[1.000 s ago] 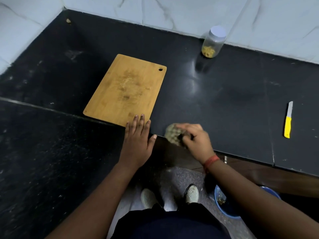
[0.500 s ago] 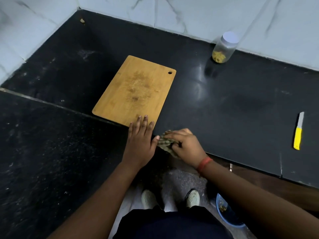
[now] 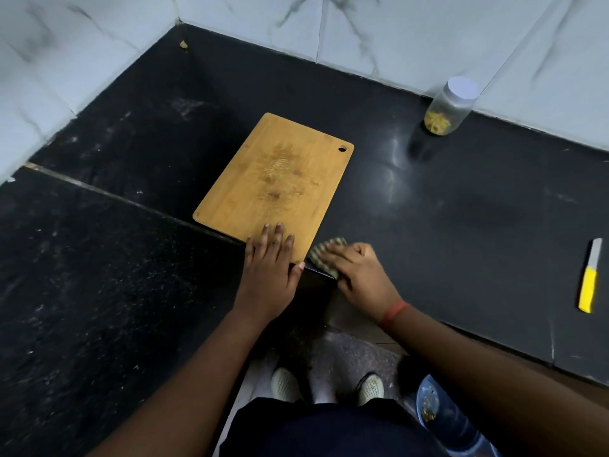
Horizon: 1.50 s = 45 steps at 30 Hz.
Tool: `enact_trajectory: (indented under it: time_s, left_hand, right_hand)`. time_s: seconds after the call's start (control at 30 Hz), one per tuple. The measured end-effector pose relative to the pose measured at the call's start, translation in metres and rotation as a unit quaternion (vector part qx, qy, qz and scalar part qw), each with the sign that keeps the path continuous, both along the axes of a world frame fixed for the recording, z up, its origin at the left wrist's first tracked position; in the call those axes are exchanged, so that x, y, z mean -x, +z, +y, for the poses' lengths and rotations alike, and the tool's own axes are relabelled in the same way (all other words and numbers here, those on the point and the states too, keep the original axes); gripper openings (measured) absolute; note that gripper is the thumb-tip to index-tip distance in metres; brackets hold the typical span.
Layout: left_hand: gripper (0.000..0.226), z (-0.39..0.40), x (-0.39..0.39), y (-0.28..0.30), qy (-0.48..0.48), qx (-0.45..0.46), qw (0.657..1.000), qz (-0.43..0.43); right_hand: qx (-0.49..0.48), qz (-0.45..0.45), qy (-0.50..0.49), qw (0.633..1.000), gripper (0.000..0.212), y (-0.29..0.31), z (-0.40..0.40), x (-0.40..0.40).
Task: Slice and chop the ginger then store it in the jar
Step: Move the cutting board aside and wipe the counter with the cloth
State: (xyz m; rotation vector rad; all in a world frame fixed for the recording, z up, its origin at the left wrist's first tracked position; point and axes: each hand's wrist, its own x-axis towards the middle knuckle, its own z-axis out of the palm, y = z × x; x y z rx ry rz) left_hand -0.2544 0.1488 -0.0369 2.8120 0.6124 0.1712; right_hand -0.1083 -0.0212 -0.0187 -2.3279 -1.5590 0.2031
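Cloth (image 3: 324, 257) sits under our right hand (image 3: 357, 275), whose fingers press it flat on the bench (image 3: 461, 225) just right of our open left hand (image 3: 272, 270), resting on the cutting board (image 3: 276, 179). We see no loose ginger; the capped jar (image 3: 448, 108) stands far ahead-right, and the knife (image 3: 590, 275) lies well right, blade pointing away.

One board (image 3: 273, 179), one jar (image 3: 449, 108), one knife (image 3: 590, 278), one cloth (image 3: 324, 257), one bowl (image 3: 443, 420), two hands (image 3: 268, 272), two shoes (image 3: 285, 384).
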Motion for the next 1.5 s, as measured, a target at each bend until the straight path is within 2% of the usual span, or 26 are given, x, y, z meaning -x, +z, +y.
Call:
enact_trajectory:
  time_s: [0.07, 0.13, 0.23, 0.33, 0.43, 0.63, 0.7, 0.8, 0.87, 0.93, 1.0, 1.17, 1.5]
  left_hand:
    - [0.066, 0.002, -0.001, 0.000, -0.007, -0.001, 1.000, 0.001]
    - [0.067, 0.001, -0.006, 0.001, -0.021, 0.004, 1.000, 0.001]
    - [0.067, -0.006, -0.024, 0.005, -0.047, 0.013, 0.999, 0.001]
    - [0.065, -0.021, -0.051, 0.011, -0.077, 0.014, 0.997, -0.003]
    - [0.064, -0.044, -0.088, 0.017, -0.110, 0.007, 0.994, -0.013]
    - [0.064, -0.100, -0.170, 0.032, -0.176, -0.007, 0.984, -0.017]
    - [0.065, -0.120, -0.197, 0.034, -0.192, -0.002, 0.981, -0.010]
    - [0.066, -0.144, -0.235, 0.038, -0.201, -0.003, 0.980, -0.006]
    - [0.066, -0.155, -0.252, 0.039, -0.198, -0.001, 0.980, -0.007]
    - [0.066, -0.168, -0.273, 0.038, -0.195, 0.000, 0.981, -0.003]
    - [0.067, -0.175, -0.287, 0.037, -0.186, 0.004, 0.983, 0.004]
    - [0.067, -0.192, -0.324, 0.031, -0.149, 0.032, 0.988, 0.021]
    - [0.067, -0.190, -0.370, 0.020, -0.125, -0.011, 0.990, 0.056]
  right_hand:
    - [-0.019, 0.035, 0.029, 0.999, 0.055, 0.003, -0.014, 0.016]
    - [-0.055, 0.084, 0.017, 0.995, 0.050, 0.008, -0.024, 0.025]
    - [-0.141, 0.137, -0.086, 0.977, 0.046, 0.016, -0.038, 0.023]
    - [-0.206, 0.161, -0.225, 0.938, 0.048, 0.023, -0.054, 0.001]
    - [-0.216, 0.132, -0.329, 0.910, 0.044, 0.025, -0.074, -0.041]
    - [-0.167, 0.057, -0.513, 0.840, 0.045, 0.018, -0.142, -0.150]
    - [-0.123, 0.047, -0.501, 0.855, 0.050, 0.017, -0.156, -0.179]
    - [0.008, -0.035, -0.410, 0.911, 0.062, 0.010, -0.169, -0.193]
    - [0.075, -0.064, -0.377, 0.921, 0.070, 0.007, -0.172, -0.190]
    - [0.104, -0.056, -0.357, 0.927, 0.076, 0.000, -0.173, -0.195]
    - [0.109, -0.048, -0.339, 0.933, 0.081, -0.004, -0.165, -0.198]
    - [0.093, -0.032, -0.310, 0.946, 0.065, -0.007, -0.155, -0.229]
    - [0.073, -0.033, -0.346, 0.935, 0.064, -0.014, -0.130, -0.374]
